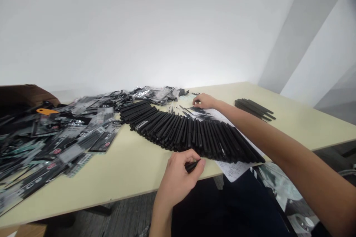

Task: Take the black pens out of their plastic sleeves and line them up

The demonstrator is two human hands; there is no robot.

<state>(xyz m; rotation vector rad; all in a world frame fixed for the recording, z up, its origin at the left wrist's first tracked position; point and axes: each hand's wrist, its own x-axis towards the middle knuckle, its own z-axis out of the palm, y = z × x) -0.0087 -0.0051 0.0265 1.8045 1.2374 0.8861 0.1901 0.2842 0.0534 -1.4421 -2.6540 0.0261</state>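
Note:
My left hand (178, 172) is closed round a short black pen part (191, 166) at the table's front edge, with one end poking out by the thumb. Just beyond it, a long curved row of black pens (178, 131) lies side by side across the table. My right hand (205, 100) reaches over the row, fingers curled down and pinched beside a loose pile of thin dark refills (201, 111). Whatever its fingertips hold is hidden. White paper (233, 170) with handwriting lies partly under the pens and overhangs the edge.
Printed plastic packets (107, 137) are heaped on the left, with an orange-handled tool (47, 111) and a brown cardboard box (27, 94) beyond. More clear packets (158, 93) lie at the back. A separate group of black pens (254, 109) is on the right.

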